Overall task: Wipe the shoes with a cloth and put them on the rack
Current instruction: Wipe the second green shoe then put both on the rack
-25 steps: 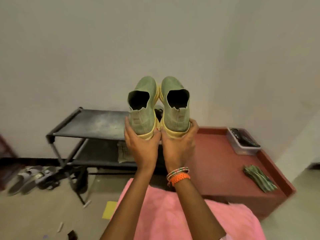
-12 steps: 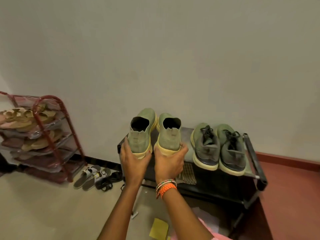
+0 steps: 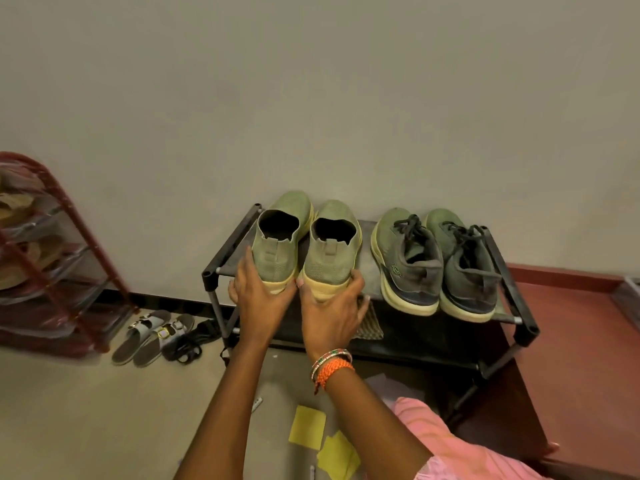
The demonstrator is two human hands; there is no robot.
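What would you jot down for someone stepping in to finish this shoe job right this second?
Left hand: grips the heel of the left slip-on shoe.
Right hand: grips the heel of the right slip-on shoe.
Both slip-ons are at the left end of the black rack, on its top shelf, toes toward the wall; whether their soles fully rest on it is hard to tell.
Done: a laced pair already sits at the right end of that shelf.
Left: let go of the slip-ons once they sit flat. No wiping cloth is clearly in view, so I can't confirm wiping.
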